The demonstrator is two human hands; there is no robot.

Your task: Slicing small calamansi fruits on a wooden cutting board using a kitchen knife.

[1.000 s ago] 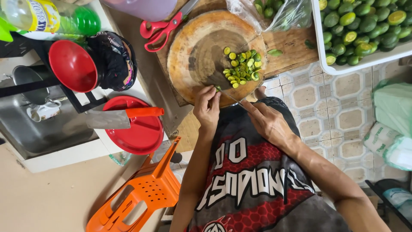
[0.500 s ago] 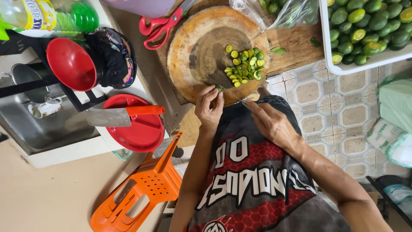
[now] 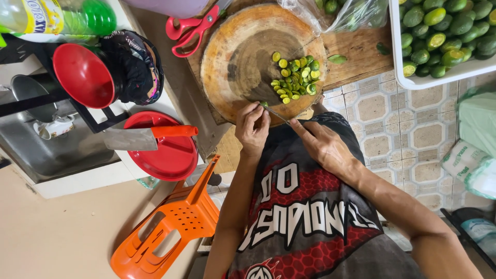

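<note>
A round wooden chopping block (image 3: 243, 57) carries a heap of cut green lime pieces (image 3: 295, 77). At its near edge my left hand (image 3: 252, 128) pinches a small green lime (image 3: 264, 104). My right hand (image 3: 321, 144) grips a thin knife (image 3: 276, 114) whose blade reaches toward that lime. Both hands are close together above my red and black shirt.
A white crate (image 3: 413, 80) of whole limes stands at the right, a clear bag of limes (image 3: 341, 13) behind the block. Red scissors (image 3: 194, 28), a red funnel (image 3: 82, 75), a cleaver (image 3: 139, 138) on a red plate (image 3: 170, 157), a sink (image 3: 46, 150) and an orange stool (image 3: 170, 227) are on the left.
The view has shifted slightly. My hands stay at the block's near edge, with the knife still worked against the small lime.
</note>
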